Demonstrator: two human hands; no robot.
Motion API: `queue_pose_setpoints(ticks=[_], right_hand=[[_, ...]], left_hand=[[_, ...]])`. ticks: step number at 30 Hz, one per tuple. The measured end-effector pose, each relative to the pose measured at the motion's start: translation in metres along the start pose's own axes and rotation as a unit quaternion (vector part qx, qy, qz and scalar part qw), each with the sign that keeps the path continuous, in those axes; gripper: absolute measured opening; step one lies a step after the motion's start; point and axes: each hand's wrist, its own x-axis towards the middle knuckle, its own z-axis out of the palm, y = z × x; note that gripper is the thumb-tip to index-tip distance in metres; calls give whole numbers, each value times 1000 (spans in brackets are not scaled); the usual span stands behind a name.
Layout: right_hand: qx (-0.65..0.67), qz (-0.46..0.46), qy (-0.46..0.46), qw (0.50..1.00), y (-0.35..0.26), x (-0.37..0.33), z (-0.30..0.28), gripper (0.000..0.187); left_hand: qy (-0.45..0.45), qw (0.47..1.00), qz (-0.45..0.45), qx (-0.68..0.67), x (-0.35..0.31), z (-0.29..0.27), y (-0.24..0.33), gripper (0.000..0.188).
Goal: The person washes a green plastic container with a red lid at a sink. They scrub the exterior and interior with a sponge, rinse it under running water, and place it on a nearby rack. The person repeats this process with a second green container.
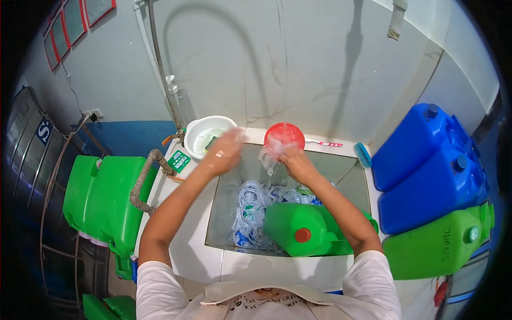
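Observation:
My left hand [223,152] is smeared by motion at the right rim of a white bowl [191,140] holding pale suds and a dark green scrub pad [212,143]; I cannot make out its fingers. Closed fingers of my right hand [297,162] grip wet, crumpled clear plastic [274,151] in front of a red bowl [284,130] on the back ledge, and drops hang below it. Under my hands is a sink [226,194] with a heap of clear plastic rings or lids [250,213], some with blue parts. A green jerrycan [290,229] with an orange cap lies in it, below my right forearm.
Blue jerrycans [421,154] and a green one [437,248] stand on the right, more green ones [114,197] on the left. A bent pipe [140,184] rises at the left counter edge. A toothbrush [325,143] and a blue brush [362,155] lie on the ledge.

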Motion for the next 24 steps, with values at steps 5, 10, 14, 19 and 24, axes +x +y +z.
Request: queue_pose_setpoints(ticks=[5,10,14,19,24], right_hand=[[59,-95,-56,992,5,24,-17,26],[369,283,-109,878,34,86,-29,20],[256,149,-174,939,51,108,-16,19],[344,324,-162,866,33,114,-44,18],[187,99,-129,969,23,95,-40,18]], left_hand=[[53,991,119,-12,13,37,41,39],[-162,920,-153,-321,44,58,64,28],[-101,553,-352,-748,65,97,58,22],[-125,569,-380,-719,82,94,47,25],[-73,925,-152,-339,66,90,40,28]])
